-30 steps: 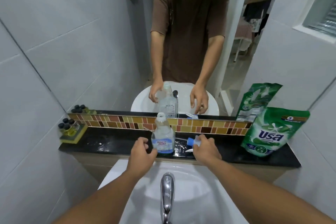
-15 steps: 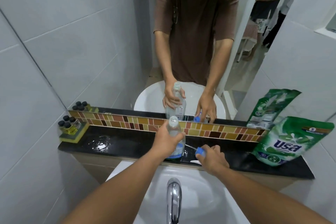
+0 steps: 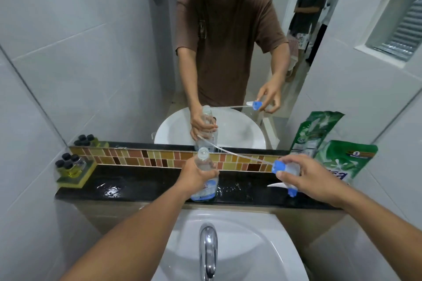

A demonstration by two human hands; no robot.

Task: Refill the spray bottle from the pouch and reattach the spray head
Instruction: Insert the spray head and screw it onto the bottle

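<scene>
A clear spray bottle [image 3: 204,186] with a blue-and-white label stands upright on the black ledge [image 3: 141,183], its neck uncapped. My left hand [image 3: 194,178] is wrapped around its middle. My right hand [image 3: 308,180] holds the blue-and-white spray head [image 3: 284,170] lifted to the right of the bottle. Its thin clear dip tube [image 3: 237,154] stretches left toward the bottle's neck, outside it. The green refill pouch [image 3: 342,159] leans against the wall at the ledge's right end, partly behind my right hand.
A yellow-green holder with several small black-capped bottles [image 3: 69,166] sits at the ledge's left end. Below the ledge are a white basin [image 3: 251,246] and a chrome tap [image 3: 207,248]. The mirror [image 3: 137,52] behind the ledge reflects me and another person standing in a doorway.
My left hand went from beside the bottle to gripping it. My right hand picked the spray head up off the ledge and carried it right and upward, with the tube trailing.
</scene>
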